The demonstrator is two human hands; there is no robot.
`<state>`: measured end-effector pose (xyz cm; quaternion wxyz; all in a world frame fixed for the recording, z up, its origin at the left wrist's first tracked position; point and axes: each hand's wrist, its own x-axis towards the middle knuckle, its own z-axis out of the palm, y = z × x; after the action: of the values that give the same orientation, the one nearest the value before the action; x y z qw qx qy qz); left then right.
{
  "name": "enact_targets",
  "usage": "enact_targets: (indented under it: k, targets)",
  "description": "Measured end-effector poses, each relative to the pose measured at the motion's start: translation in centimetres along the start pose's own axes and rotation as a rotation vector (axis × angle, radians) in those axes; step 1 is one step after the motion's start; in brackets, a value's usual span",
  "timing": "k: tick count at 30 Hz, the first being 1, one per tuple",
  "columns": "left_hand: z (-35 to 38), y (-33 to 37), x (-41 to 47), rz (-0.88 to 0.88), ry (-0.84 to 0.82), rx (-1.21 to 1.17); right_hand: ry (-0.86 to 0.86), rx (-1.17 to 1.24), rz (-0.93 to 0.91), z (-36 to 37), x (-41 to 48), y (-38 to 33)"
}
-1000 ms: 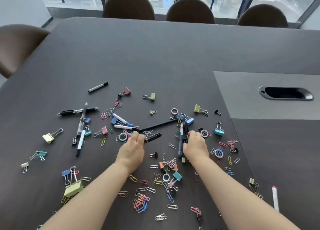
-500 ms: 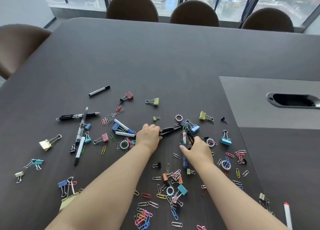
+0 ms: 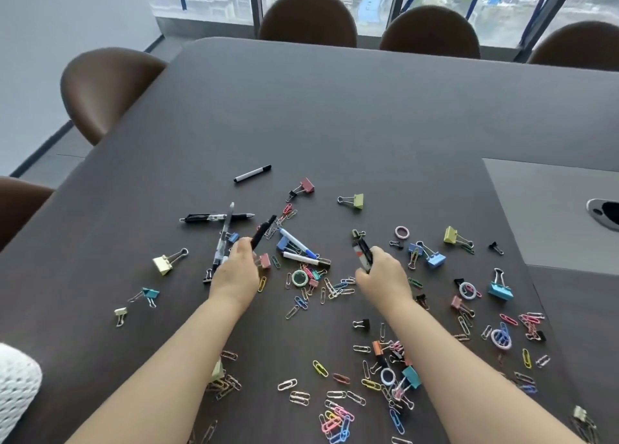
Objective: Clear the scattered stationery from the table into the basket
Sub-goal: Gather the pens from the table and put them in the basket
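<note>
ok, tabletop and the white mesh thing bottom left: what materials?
Tabletop: looks like dark wood-grain laminate or veneer with a matte finish; faint straight grain lines, soft reflections. White mesh thing: probably plastic or coated wire, given its regular lattice of holes; only its edge shows, so uncertain.

One dark surface [image 3: 335, 125] with five brown chairs [image 3: 308, 18] around it. On it: about seven pens [image 3: 216, 216], five small rings [image 3: 402, 232], roughly two dozen binder clips [image 3: 357, 201], and dozens of paper clips [image 3: 287, 385].
</note>
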<state>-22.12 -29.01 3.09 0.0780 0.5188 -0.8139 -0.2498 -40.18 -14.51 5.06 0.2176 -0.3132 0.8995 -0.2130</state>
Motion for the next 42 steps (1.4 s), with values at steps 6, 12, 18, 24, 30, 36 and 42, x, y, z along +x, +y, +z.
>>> enact_targets:
  k: [6,12,18,24,30,36,42]
  targets:
    - [-2.5,-4.9,0.5,-0.083,0.066,0.111,-0.086,-0.134,-0.186,5.1,1.9,-6.0]
    - [-1.9,-7.6,0.8,-0.089,-0.061,0.161,-0.156,-0.366,-0.252,6.8,3.6,-7.8]
    - [-2.2,-7.6,0.8,-0.048,-0.103,0.200,-0.120,-0.423,-0.199,7.5,2.8,-8.2]
    - [-3.6,-7.1,1.6,-0.039,-0.011,0.006,-0.126,-0.404,-0.133,6.9,2.1,-8.3]
    - [-4.8,-5.7,5.6,-0.090,-0.023,0.153,-0.110,-0.287,-0.076,6.4,1.6,-9.3]
    - [-3.7,-5.5,7.5,-0.131,-0.127,0.195,-0.126,-0.075,-0.072,6.6,1.9,-9.4]
    - [-3.4,-6.2,8.2,-0.061,-0.158,0.188,-0.073,0.011,-0.097,7.3,2.4,-9.7]
